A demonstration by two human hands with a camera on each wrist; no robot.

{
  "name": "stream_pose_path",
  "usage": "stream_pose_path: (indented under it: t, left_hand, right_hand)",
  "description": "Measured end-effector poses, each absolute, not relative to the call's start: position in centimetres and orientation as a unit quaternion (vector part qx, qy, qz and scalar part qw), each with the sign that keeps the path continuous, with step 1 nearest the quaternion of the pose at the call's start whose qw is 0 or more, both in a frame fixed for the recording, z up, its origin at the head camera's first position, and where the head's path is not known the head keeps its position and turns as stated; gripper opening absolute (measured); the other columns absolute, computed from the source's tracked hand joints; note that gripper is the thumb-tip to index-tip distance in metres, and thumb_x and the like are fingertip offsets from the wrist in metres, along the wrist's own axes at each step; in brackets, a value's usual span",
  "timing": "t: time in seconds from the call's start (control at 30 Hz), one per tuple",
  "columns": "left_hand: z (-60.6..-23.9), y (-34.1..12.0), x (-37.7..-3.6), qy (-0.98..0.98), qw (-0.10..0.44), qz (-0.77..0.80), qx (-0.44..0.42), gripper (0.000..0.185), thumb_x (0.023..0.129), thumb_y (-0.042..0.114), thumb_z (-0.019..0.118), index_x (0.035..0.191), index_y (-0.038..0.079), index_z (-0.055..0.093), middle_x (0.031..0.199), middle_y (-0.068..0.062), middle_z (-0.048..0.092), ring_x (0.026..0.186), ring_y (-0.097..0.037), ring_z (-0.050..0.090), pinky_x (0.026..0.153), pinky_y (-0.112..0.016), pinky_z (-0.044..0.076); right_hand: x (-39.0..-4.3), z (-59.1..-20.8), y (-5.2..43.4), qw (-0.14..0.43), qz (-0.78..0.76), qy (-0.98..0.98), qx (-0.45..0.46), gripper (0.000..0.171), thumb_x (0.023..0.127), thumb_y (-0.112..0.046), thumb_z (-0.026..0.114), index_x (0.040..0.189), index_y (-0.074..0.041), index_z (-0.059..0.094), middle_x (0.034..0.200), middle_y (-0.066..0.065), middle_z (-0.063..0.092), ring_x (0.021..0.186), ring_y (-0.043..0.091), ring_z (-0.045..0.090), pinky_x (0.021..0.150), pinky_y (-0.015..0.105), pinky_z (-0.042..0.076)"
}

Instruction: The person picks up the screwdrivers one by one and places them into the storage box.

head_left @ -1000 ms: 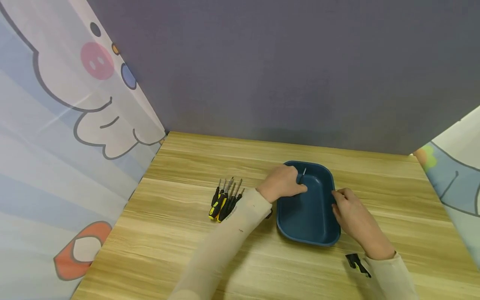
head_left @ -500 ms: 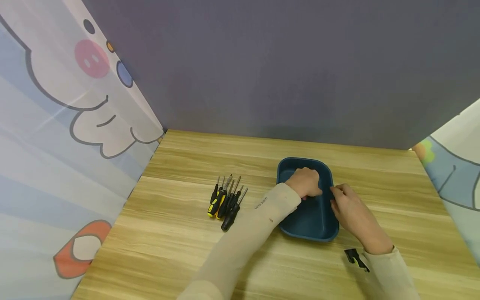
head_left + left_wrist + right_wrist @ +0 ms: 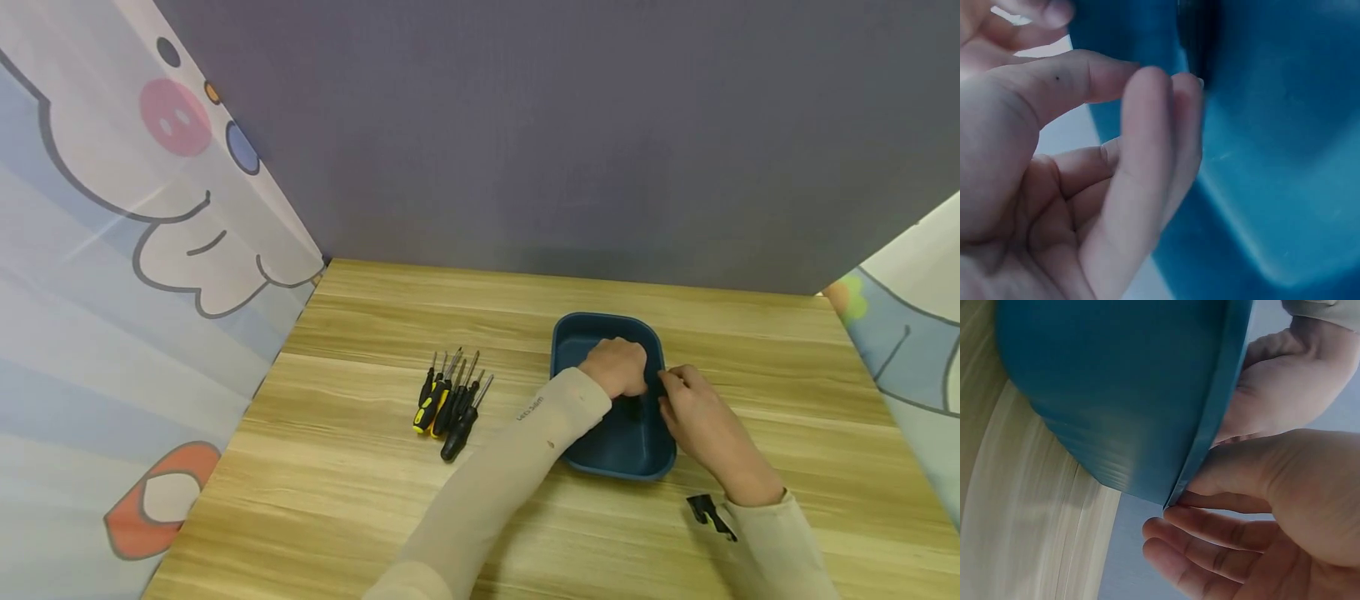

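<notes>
1. Head view has the left hand [image 3: 617,367] down inside the blue tray [image 3: 592,331], which sits right of the table's [image 3: 360,467] middle, nearer the back edge. A dark screwdriver [image 3: 634,407] shows just under that hand on the tray floor.
2. Left wrist view shows the fingers [image 3: 1147,144] loose and mostly straight, tips right next to the dark handle [image 3: 1196,37], so I'd call that hand open, no grip I can see.
3. Right hand [image 3: 693,417] pinches the tray's right rim; the right wrist view shows the thumb [image 3: 1235,469] on the rim [image 3: 1210,425] and fingers curled beneath.
4. Tip, just my take: keep that rim pinned so the tray doesn't skate, let the tool settle flat on the floor, then lift the left hand straight up.
5. Vs. a second ago: the left hand was at the tray's back-left corner gripping a screwdriver with the metal tip poking up. Now it's further in and has let go.
6. Remaining screwdrivers [image 3: 450,400] lie bundled left of the tray.
</notes>
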State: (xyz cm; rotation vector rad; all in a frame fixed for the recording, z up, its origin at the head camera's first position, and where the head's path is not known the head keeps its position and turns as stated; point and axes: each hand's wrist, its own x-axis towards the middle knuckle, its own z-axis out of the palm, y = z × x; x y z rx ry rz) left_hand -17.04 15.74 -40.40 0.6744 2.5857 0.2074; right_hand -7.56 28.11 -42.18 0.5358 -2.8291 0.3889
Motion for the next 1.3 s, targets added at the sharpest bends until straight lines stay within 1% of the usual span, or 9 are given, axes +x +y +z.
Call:
stream_pose_path:
  t: [0.13, 0.27, 0.47, 0.63, 0.77, 1.0, 1.13, 1.23, 1.3]
  left_hand:
    - [-39.5, 14.7, -16.8, 0.940, 0.214, 0.086, 0.253, 0.033, 0.098, 0.033, 0.065, 0.069, 0.018, 0.059, 0.059, 0.004, 0.047, 0.048, -0.009, 0.049, 0.045, -0.022, 0.041]
    - [-38.5, 12.9, -16.2, 0.938, 0.185, 0.103, 0.276, 0.040, 0.098, 0.034, 0.066, 0.064, 0.017, 0.052, 0.053, 0.004, 0.036, 0.043, -0.008, 0.039, 0.042, -0.022, 0.036]
    - [-37.1, 9.1, -15.0, 0.936, 0.118, 0.132, 0.304, 0.040, 0.097, 0.027, 0.068, 0.061, 0.016, 0.051, 0.051, 0.005, 0.036, 0.040, -0.007, 0.037, 0.039, -0.020, 0.033]
    - [-36.0, 5.5, -13.8, 0.930, 0.105, 0.161, 0.314, 0.044, 0.098, 0.018, 0.063, 0.058, 0.015, 0.044, 0.049, 0.004, 0.036, 0.039, -0.008, 0.033, 0.039, -0.020, 0.029]
    - [-35.6, 2.8, -12.9, 0.939, 0.099, 0.156, 0.291, 0.045, 0.099, 0.018, 0.062, 0.058, 0.016, 0.045, 0.051, 0.004, 0.038, 0.042, -0.009, 0.036, 0.040, -0.021, 0.031]
    - [-36.2, -1.7, -11.8, 0.962, 0.039, 0.123, 0.240, 0.048, 0.094, 0.020, 0.066, 0.054, 0.019, 0.039, 0.053, 0.008, 0.029, 0.047, -0.008, 0.030, 0.040, -0.025, 0.030]
    - [-36.5, -4.4, -11.4, 0.967, 0.013, 0.119, 0.224, 0.042, 0.093, 0.019, 0.069, 0.057, 0.018, 0.050, 0.052, 0.009, 0.038, 0.048, -0.008, 0.035, 0.042, -0.026, 0.034]
    - [-36.6, -6.2, -11.2, 0.972, 0.006, 0.117, 0.202, 0.037, 0.093, 0.021, 0.072, 0.060, 0.018, 0.057, 0.056, 0.007, 0.048, 0.048, -0.008, 0.042, 0.042, -0.025, 0.038]
    - [-36.6, -7.1, -11.2, 0.976, 0.001, 0.111, 0.186, 0.035, 0.092, 0.021, 0.073, 0.061, 0.017, 0.059, 0.059, 0.005, 0.052, 0.049, -0.009, 0.044, 0.041, -0.025, 0.039]
  right_hand:
    - [-7.6, -42.2, 28.1, 0.118, 0.133, -0.967, 0.180, 0.036, 0.083, 0.009, 0.071, 0.114, 0.022, 0.058, 0.105, 0.034, 0.055, 0.088, 0.044, 0.061, 0.072, 0.051, 0.054]
    - [-7.5, -42.4, 28.1, 0.120, 0.134, -0.967, 0.179, 0.036, 0.083, 0.009, 0.071, 0.115, 0.022, 0.058, 0.106, 0.035, 0.055, 0.089, 0.045, 0.061, 0.073, 0.052, 0.053]
    - [-7.5, -42.5, 28.1, 0.127, 0.133, -0.967, 0.178, 0.038, 0.081, 0.010, 0.072, 0.114, 0.022, 0.058, 0.106, 0.035, 0.055, 0.090, 0.046, 0.061, 0.074, 0.053, 0.053]
    - [-7.5, -42.6, 28.2, 0.129, 0.132, -0.967, 0.178, 0.038, 0.081, 0.009, 0.072, 0.115, 0.021, 0.058, 0.107, 0.035, 0.055, 0.091, 0.047, 0.061, 0.075, 0.054, 0.053]
    - [-7.5, -42.6, 28.2, 0.129, 0.129, -0.967, 0.178, 0.039, 0.081, 0.009, 0.072, 0.115, 0.021, 0.058, 0.107, 0.035, 0.055, 0.092, 0.046, 0.061, 0.075, 0.054, 0.053]
    - [-7.4, -42.6, 28.2, 0.136, 0.129, -0.965, 0.182, 0.039, 0.080, 0.010, 0.073, 0.114, 0.021, 0.059, 0.106, 0.035, 0.056, 0.090, 0.046, 0.061, 0.074, 0.053, 0.053]
    - [-7.3, -42.5, 28.1, 0.136, 0.128, -0.965, 0.185, 0.039, 0.080, 0.010, 0.073, 0.115, 0.021, 0.059, 0.106, 0.035, 0.056, 0.088, 0.045, 0.062, 0.072, 0.052, 0.054]
    - [-7.3, -42.4, 28.1, 0.137, 0.128, -0.964, 0.187, 0.038, 0.081, 0.009, 0.072, 0.115, 0.021, 0.059, 0.106, 0.035, 0.056, 0.088, 0.044, 0.062, 0.071, 0.052, 0.054]
    - [-7.4, -42.4, 28.1, 0.138, 0.128, -0.964, 0.186, 0.038, 0.081, 0.009, 0.072, 0.115, 0.021, 0.059, 0.106, 0.035, 0.056, 0.087, 0.044, 0.062, 0.070, 0.051, 0.054]
